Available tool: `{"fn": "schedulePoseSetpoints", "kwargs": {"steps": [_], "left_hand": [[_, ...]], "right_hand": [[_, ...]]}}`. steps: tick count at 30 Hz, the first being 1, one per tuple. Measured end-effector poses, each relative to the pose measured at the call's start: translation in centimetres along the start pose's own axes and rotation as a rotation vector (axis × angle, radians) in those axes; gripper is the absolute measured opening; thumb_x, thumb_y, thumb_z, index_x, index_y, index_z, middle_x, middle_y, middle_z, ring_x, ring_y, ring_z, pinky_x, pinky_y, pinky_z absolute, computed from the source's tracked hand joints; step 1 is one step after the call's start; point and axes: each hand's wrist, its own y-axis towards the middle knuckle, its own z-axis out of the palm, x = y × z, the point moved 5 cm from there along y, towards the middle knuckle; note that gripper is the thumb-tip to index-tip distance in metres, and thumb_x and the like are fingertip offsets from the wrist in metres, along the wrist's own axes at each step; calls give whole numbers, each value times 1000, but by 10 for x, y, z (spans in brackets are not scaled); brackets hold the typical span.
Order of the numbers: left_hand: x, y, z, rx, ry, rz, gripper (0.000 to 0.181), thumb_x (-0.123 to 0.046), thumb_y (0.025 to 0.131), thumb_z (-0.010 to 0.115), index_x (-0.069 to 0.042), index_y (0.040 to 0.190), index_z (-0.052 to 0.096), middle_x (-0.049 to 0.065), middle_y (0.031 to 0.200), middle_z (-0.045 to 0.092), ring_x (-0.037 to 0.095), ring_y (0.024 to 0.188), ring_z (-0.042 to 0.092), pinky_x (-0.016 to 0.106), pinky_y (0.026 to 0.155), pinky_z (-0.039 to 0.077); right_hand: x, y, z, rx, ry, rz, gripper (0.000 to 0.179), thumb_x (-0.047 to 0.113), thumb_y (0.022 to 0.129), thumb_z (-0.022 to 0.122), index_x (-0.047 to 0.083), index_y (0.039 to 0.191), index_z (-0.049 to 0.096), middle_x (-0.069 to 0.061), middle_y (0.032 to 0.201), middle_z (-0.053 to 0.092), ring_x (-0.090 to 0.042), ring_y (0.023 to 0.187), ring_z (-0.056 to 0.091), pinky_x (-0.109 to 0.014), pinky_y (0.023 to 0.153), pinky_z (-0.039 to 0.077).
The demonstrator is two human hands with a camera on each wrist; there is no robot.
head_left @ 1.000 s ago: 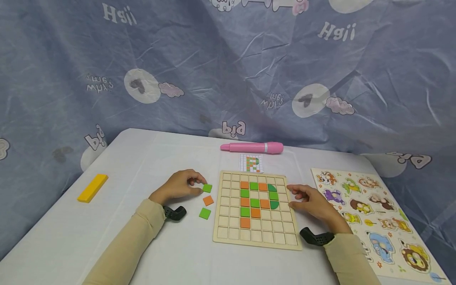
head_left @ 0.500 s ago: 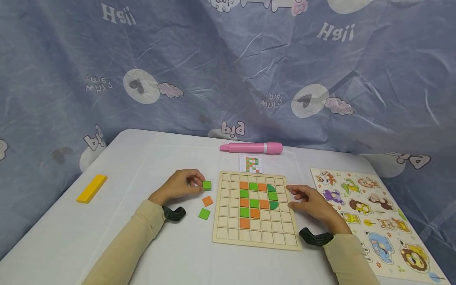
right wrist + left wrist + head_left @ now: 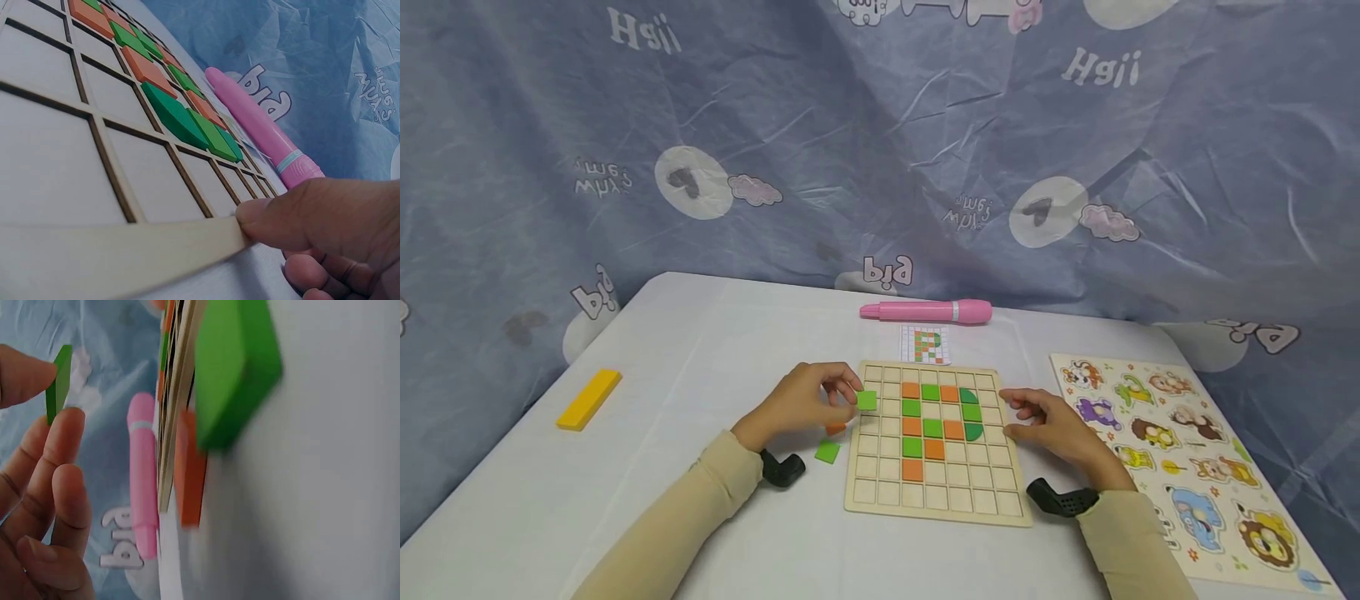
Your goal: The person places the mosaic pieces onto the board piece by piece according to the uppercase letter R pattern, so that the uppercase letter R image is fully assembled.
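My left hand [image 3: 808, 398] pinches a light green square tile [image 3: 867, 401] between thumb and fingertips. It holds the tile over the left edge of the wooden grid board [image 3: 943, 500]. The left wrist view shows this tile [image 3: 60, 384] edge-on, raised off the table. Orange and green squares, plus two dark green rounded pieces [image 3: 969, 396], fill a group of the board's cells. At the board's right edge, my right hand [image 3: 1060, 425] rests its thumb and fingertip on the rim. Beside the board lie a loose green tile [image 3: 828, 452] and an orange tile [image 3: 836, 429], partly covered by my left hand.
A pattern card [image 3: 925, 344] lies behind the board, with a pink marker [image 3: 927, 312] farther back. A yellow bar [image 3: 589, 400] is at the left. An animal puzzle board [image 3: 1180, 467] takes up the table's right side.
My left hand has lifted the green tile off the table and carried it right, to the board's left edge. The right hand has stayed at the board's right edge.
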Motion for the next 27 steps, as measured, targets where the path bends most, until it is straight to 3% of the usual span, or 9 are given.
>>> {"fn": "schedulePoseSetpoints", "kwargs": {"steps": [8,15,25,27], "left_hand": [[-26,-5,23,50,-12,61,23,-12,82,78,-16,105,73,-12,88,76,6,75,61,23,68,46],[-41,-12,37,68,-16,63,22,-12,81,79,-18,102,73,-18,83,73,4,73,61,24,67,46],[-52,-20,57,125,44,75,20,-13,81,80,-21,98,74,-23,79,70,-2,67,55,22,64,44],[-53,-21,61,135,71,89,20,-13,81,81,-22,98,74,-26,78,68,-4,66,54,24,70,43]], "right_hand": [[0,1,1,-5,8,5,57,1,90,83,-12,141,61,-19,120,63,-19,97,52,-24,78,45],[1,0,1,-4,3,8,57,1,90,83,-12,141,61,-20,121,63,-19,97,51,-24,78,45],[0,1,0,-6,-16,-14,56,0,91,82,-14,141,60,-21,121,64,-18,97,52,-23,78,45],[0,2,-1,-6,-17,-20,57,0,91,82,-15,141,60,-21,121,64,-18,97,53,-23,78,45]]}}
